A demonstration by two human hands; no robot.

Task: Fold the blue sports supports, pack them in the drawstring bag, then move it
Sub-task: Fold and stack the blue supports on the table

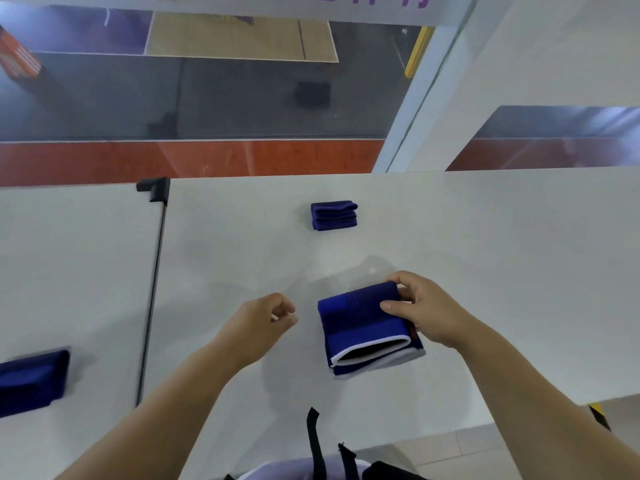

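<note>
A blue sports support with a white-edged opening lies folded on the white table in front of me. My right hand pinches its far right corner between thumb and fingers. My left hand hovers just left of it, fingers loosely curled, holding nothing. A small folded stack of blue supports sits further back on the table. Another dark blue fabric piece lies at the left edge of the view; I cannot tell whether it is a support or the bag.
A dark seam with a black corner guard splits two tabletops on the left. Black straps hang at the near table edge. Beyond the far edge a glass wall overlooks a sports court below.
</note>
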